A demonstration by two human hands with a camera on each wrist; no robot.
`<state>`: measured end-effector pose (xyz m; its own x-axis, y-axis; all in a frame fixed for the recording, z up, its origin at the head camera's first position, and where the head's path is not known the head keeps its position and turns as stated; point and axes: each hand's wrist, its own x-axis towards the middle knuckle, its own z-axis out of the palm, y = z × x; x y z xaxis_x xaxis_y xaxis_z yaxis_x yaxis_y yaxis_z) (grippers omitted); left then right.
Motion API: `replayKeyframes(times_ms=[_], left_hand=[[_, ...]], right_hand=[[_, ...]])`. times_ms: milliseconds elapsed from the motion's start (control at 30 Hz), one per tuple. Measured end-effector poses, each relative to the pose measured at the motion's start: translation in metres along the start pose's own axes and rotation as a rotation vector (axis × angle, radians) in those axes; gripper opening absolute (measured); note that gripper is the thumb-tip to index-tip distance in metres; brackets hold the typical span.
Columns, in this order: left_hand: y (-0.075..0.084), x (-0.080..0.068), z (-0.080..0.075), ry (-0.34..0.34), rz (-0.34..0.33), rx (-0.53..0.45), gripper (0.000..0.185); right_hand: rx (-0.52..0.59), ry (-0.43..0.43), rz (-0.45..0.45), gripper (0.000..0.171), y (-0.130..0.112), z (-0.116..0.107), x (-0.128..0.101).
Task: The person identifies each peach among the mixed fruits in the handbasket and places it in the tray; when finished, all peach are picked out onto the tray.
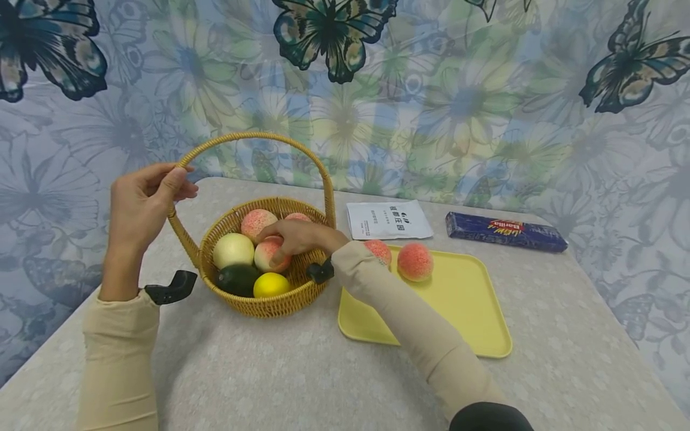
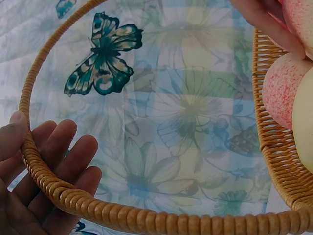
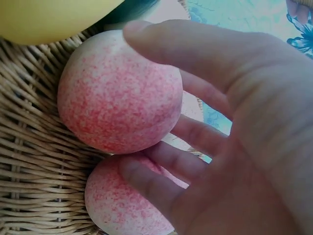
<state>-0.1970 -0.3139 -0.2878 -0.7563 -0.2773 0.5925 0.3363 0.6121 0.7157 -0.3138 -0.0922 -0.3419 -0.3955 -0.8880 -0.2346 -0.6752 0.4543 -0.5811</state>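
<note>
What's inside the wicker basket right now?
The wicker basket holds three peaches, a pale round fruit, a dark green fruit and a lemon. The right hand covers part of one peach; anything beneath the fruit is hidden.

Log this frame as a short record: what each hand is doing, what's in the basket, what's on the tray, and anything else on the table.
left hand: grips the basket handle
right hand: inside the wicker basket, fingers curled round a peach
basket contents: speckled pink peaches, a pale round fruit, a yellow lemon, a dark green fruit
yellow tray: two peaches, one in full view, one partly behind the sleeve
elsewhere on table: white packet, blue box
</note>
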Motion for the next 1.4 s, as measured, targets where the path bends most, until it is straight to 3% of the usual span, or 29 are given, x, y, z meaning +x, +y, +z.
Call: replayKeyframes(times_ms=[367,867,1400], left_hand=[[0.0,0.0,0.0,0.001,-0.006,0.011,0.033],[-0.002,0.001,-0.001,-0.006,0.0,-0.006,0.032],[-0.001,0.0,-0.001,-0.017,0.002,-0.026,0.03]], right_hand=[[-0.036,0.013,0.061,0.069,0.0,0.002,-0.003],[-0.091,0.013,0.048,0.06,0.0,0.004,-0.005],[-0.046,0.055,0.018,0.061,-0.002,-0.001,-0.013]])
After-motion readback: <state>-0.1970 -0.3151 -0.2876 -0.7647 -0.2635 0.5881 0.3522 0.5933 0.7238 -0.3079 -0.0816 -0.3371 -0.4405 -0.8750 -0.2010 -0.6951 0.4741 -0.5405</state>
